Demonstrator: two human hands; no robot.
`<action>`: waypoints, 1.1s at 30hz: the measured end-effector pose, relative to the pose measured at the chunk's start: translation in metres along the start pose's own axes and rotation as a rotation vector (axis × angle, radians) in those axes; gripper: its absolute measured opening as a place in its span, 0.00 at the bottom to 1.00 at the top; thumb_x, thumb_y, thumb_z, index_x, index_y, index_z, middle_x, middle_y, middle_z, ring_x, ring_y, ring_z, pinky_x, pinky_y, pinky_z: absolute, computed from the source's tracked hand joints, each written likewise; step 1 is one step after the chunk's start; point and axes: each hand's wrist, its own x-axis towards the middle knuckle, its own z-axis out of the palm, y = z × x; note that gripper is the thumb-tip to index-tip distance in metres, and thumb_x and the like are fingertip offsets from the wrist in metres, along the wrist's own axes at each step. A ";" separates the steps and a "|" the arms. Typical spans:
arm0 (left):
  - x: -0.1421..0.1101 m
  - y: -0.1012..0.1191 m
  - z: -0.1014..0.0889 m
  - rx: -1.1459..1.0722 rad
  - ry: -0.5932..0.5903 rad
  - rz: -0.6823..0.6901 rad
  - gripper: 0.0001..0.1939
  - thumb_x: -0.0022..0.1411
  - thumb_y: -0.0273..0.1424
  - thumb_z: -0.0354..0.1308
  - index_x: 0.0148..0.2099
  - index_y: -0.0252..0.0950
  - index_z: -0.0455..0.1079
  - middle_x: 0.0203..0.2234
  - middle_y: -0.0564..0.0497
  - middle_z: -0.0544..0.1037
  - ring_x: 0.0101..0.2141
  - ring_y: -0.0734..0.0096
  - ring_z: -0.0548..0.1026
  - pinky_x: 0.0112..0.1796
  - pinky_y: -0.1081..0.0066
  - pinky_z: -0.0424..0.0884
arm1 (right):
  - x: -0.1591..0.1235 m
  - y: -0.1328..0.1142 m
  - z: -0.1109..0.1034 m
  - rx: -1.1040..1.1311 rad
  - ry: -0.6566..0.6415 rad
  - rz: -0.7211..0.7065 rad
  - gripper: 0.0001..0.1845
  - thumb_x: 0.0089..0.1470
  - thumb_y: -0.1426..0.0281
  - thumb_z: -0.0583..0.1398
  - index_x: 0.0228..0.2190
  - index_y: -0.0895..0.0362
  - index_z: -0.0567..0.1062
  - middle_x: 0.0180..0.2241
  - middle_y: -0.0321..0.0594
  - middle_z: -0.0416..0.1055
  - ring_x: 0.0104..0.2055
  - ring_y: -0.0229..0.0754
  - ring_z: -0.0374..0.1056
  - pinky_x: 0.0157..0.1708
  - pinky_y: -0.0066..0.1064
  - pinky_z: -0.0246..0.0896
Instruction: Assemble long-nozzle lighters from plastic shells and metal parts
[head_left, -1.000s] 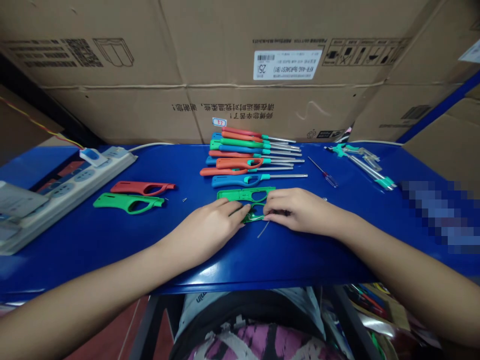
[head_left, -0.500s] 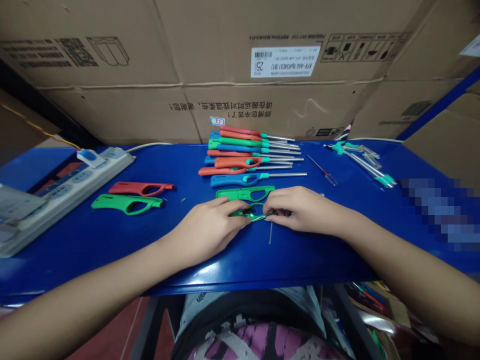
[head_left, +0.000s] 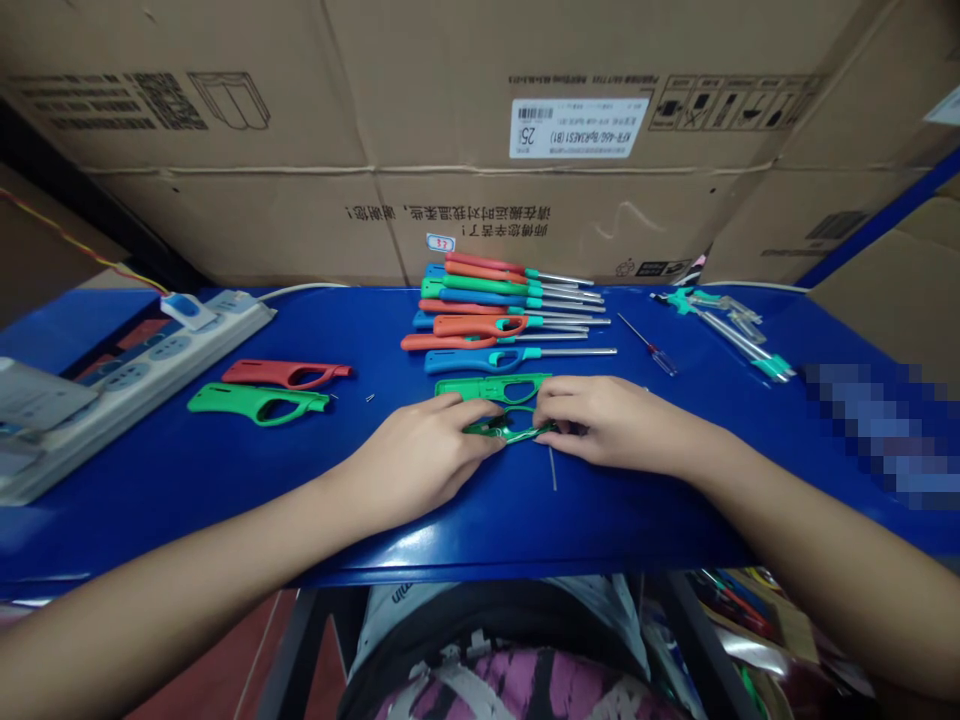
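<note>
My left hand (head_left: 420,455) and my right hand (head_left: 607,420) meet at the middle of the blue table (head_left: 225,470), both pinched on a green lighter handle shell (head_left: 510,430) that lies between the fingertips. A second green shell half (head_left: 491,387) lies flat just behind it, touching my fingers. A thin metal rod (head_left: 553,468) hangs down from under my right hand toward the table's front edge.
A row of several finished red, blue and green long-nosed lighters (head_left: 502,320) lies behind my hands. Loose red (head_left: 285,374) and green (head_left: 255,402) shells lie at the left, near a power strip (head_left: 142,365). A small screwdriver (head_left: 646,345) and teal parts (head_left: 727,320) lie right. Cardboard boxes (head_left: 480,140) wall the back.
The green shell between my fingers has been tilted up and turned. The thin metal rod has swung from slanting left to pointing straight toward me. Both hands stay in place.
</note>
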 end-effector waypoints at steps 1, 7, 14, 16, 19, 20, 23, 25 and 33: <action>0.000 0.000 0.000 0.002 0.000 0.004 0.16 0.72 0.29 0.51 0.51 0.43 0.79 0.53 0.47 0.76 0.51 0.56 0.76 0.49 0.56 0.77 | 0.000 0.001 0.000 0.003 -0.004 -0.001 0.05 0.61 0.69 0.61 0.36 0.57 0.76 0.36 0.40 0.71 0.32 0.37 0.66 0.30 0.28 0.57; -0.001 0.001 0.001 0.025 -0.001 0.008 0.17 0.72 0.30 0.50 0.53 0.43 0.78 0.54 0.46 0.76 0.50 0.55 0.76 0.47 0.54 0.78 | -0.001 0.001 -0.002 -0.035 -0.012 0.000 0.05 0.61 0.68 0.61 0.36 0.57 0.76 0.40 0.41 0.72 0.34 0.37 0.68 0.32 0.29 0.59; 0.000 0.001 -0.001 0.052 0.003 0.022 0.16 0.72 0.29 0.50 0.53 0.43 0.78 0.54 0.45 0.76 0.48 0.55 0.77 0.45 0.55 0.79 | -0.001 -0.004 -0.006 0.017 -0.024 0.012 0.09 0.63 0.67 0.60 0.33 0.57 0.79 0.39 0.41 0.73 0.35 0.38 0.70 0.35 0.29 0.61; 0.000 0.000 0.000 0.037 0.004 0.022 0.16 0.71 0.29 0.50 0.53 0.44 0.78 0.54 0.46 0.76 0.49 0.55 0.77 0.45 0.55 0.79 | -0.002 -0.004 -0.007 0.037 -0.021 0.023 0.11 0.63 0.65 0.60 0.34 0.57 0.79 0.39 0.41 0.73 0.35 0.38 0.70 0.35 0.30 0.62; -0.001 -0.002 0.001 0.032 0.023 0.030 0.16 0.71 0.30 0.50 0.53 0.44 0.78 0.55 0.46 0.75 0.50 0.55 0.77 0.46 0.55 0.79 | -0.003 0.001 -0.011 0.089 0.037 0.014 0.10 0.62 0.63 0.60 0.40 0.55 0.79 0.44 0.42 0.73 0.40 0.40 0.71 0.40 0.31 0.65; 0.000 -0.003 0.002 0.036 0.027 0.034 0.16 0.71 0.30 0.50 0.53 0.44 0.77 0.55 0.46 0.75 0.50 0.55 0.77 0.45 0.55 0.79 | -0.003 0.004 -0.013 0.091 0.085 0.016 0.11 0.62 0.63 0.61 0.43 0.54 0.79 0.45 0.42 0.73 0.42 0.41 0.71 0.42 0.32 0.65; 0.001 -0.005 0.003 0.057 0.037 0.053 0.17 0.72 0.31 0.49 0.54 0.44 0.77 0.54 0.47 0.76 0.49 0.55 0.77 0.44 0.56 0.80 | -0.007 0.024 -0.023 -0.018 0.282 0.150 0.13 0.63 0.65 0.59 0.46 0.54 0.77 0.46 0.45 0.73 0.45 0.44 0.70 0.45 0.36 0.66; 0.001 -0.006 0.004 0.073 0.051 0.062 0.17 0.72 0.31 0.48 0.54 0.44 0.77 0.54 0.47 0.77 0.48 0.56 0.78 0.43 0.57 0.80 | -0.014 0.044 -0.033 -0.178 0.381 0.378 0.14 0.62 0.66 0.57 0.46 0.56 0.77 0.46 0.48 0.73 0.44 0.48 0.70 0.44 0.39 0.67; 0.002 -0.012 0.006 0.072 0.104 0.085 0.17 0.72 0.30 0.48 0.54 0.43 0.77 0.52 0.48 0.79 0.47 0.58 0.79 0.43 0.59 0.80 | -0.056 0.135 -0.050 -0.488 0.342 1.029 0.22 0.59 0.72 0.53 0.52 0.58 0.76 0.56 0.55 0.69 0.57 0.63 0.63 0.51 0.55 0.64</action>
